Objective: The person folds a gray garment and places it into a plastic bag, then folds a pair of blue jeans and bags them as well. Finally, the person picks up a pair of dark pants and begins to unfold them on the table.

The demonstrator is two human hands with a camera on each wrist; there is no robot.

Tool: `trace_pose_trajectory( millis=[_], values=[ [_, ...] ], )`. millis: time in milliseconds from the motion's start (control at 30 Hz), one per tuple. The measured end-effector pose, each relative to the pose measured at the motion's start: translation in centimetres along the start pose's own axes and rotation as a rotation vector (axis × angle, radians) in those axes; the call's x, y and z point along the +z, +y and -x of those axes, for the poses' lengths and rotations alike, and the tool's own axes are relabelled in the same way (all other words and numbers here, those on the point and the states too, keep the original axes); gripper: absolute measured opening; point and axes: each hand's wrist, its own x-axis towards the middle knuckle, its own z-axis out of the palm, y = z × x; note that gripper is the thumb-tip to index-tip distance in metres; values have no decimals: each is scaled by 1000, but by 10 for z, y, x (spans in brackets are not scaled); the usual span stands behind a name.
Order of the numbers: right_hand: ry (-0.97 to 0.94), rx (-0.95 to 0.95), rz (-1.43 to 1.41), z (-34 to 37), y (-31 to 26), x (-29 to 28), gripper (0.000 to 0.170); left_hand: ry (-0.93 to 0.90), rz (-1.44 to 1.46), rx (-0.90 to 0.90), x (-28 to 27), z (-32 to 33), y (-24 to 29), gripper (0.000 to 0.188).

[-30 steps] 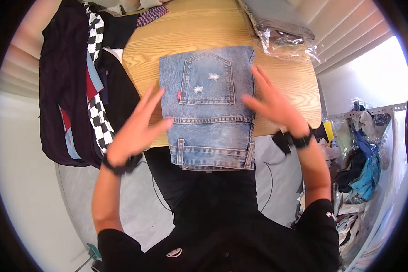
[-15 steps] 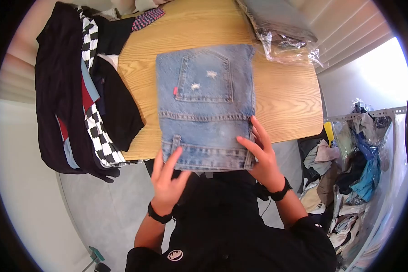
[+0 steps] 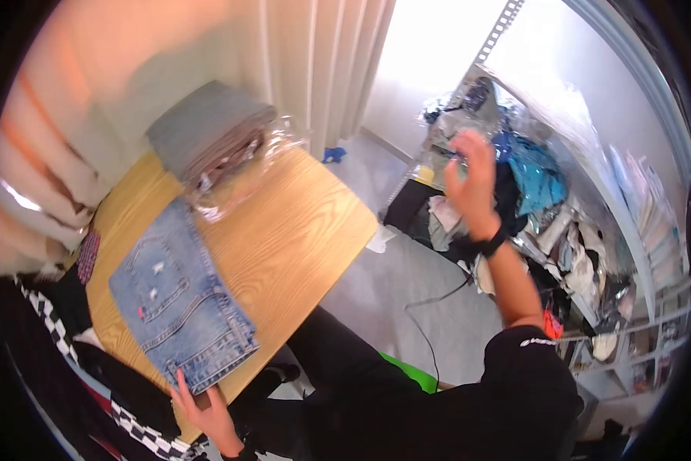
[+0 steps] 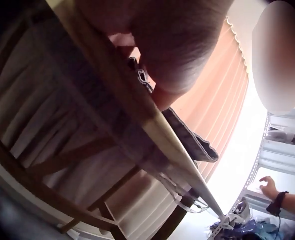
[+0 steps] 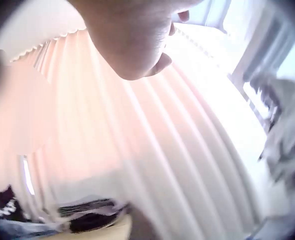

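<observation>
Folded blue jeans (image 3: 184, 300) lie on the wooden table (image 3: 307, 223), pocket side up, with the waistband near the table's edge. At the waistband's corner, my left hand (image 3: 207, 419) touches the denim with extended fingers. The left wrist view has this hand (image 4: 172, 45) over the table edge beside the jeans (image 4: 185, 135), its fingertips mostly hidden. Away from the table, my right hand (image 3: 474, 180) is raised in the air, blurred, fingers loosely bent and holding nothing. In the right wrist view that hand (image 5: 132, 40) is against the curtain.
A stack of grey folded clothes (image 3: 211, 131) with clear plastic is at the table's back. Dark clothing and checkered fabric (image 3: 145, 430) lie along the left side. Bagged clothes (image 3: 537, 180) fill a shelf at right, and a black cable (image 3: 430, 307) crosses the floor.
The head view has swung right, toward the shelf. My right hand has left the jeans and risen out to the right; my left hand remains at the waistband.
</observation>
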Motion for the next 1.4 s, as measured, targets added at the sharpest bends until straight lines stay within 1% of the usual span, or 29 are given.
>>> trace_pose_trajectory(
  millis=[33,100,133,167,200,233,300,333,400,433,500,633,700,733,800,833,900,1033,1100,1133,1200,1233,1300,1333,1400],
  values=[
    [79,-60,210,-15,41,-14,30,-1,-16,-6,-1,1,0,52],
    [123,-15,418,-43,106,-45,31,-62,-32,22,-2,0,-5,52],
    [136,-38,559,-54,135,-59,31,-53,-62,27,-2,0,-8,52],
    [109,-58,700,-62,159,-71,29,-44,-94,34,-2,-1,-8,52],
    [83,-82,838,-68,181,-80,27,-14,-16,-3,-1,0,-3,50],
    [78,-77,841,-71,205,-84,27,-19,-19,0,0,0,-6,50],
    [-254,338,882,-65,243,-90,29,-9,-80,57,0,1,-15,53],
    [-257,342,879,-61,247,-93,29,-11,-85,59,-1,1,-13,53],
    [-466,566,757,-58,253,-98,32,-4,-165,80,-1,0,-8,52],
    [-468,564,753,-54,260,-98,32,-2,-169,77,-2,0,-7,52],
    [-369,474,850,-47,274,-95,30,4,-105,77,-2,1,-7,52],
    [-346,419,842,-49,275,-99,30,5,-131,52,-3,2,-7,52],
    [-267,376,802,-57,287,-101,33,7,-58,71,-2,2,-8,52],
    [-268,373,799,-60,282,-98,33,9,-60,68,-2,2,-10,52],
    [-355,468,854,-65,274,-94,36,2,-88,79,-2,2,-11,53],
    [-358,469,851,-67,274,-95,36,1,-91,78,-2,2,-11,53],
    [-544,635,753,-72,278,-95,38,15,-80,45,-1,3,-9,53],
    [-548,660,797,-73,276,-93,38,-4,-104,84,-1,2,-9,52],
    [-531,572,897,-78,264,-94,39,21,-75,64,0,3,-8,52],
    [-534,571,897,-76,272,-91,39,20,-77,62,0,3,-8,52],
    [-534,469,921,-73,297,-85,41,32,-109,87,0,3,-7,52],
    [-535,472,921,-78,298,-84,41,31,-111,88,0,3,-6,52],
    [-700,637,819,-85,300,-84,46,21,-104,92,-1,2,-5,52],
    [-700,637,819,-85,300,-83,46,21,-105,92,0,3,-6,52],
    [-719,621,812,-84,300,-80,52,37,-124,87,1,4,-9,52]
  ],
)
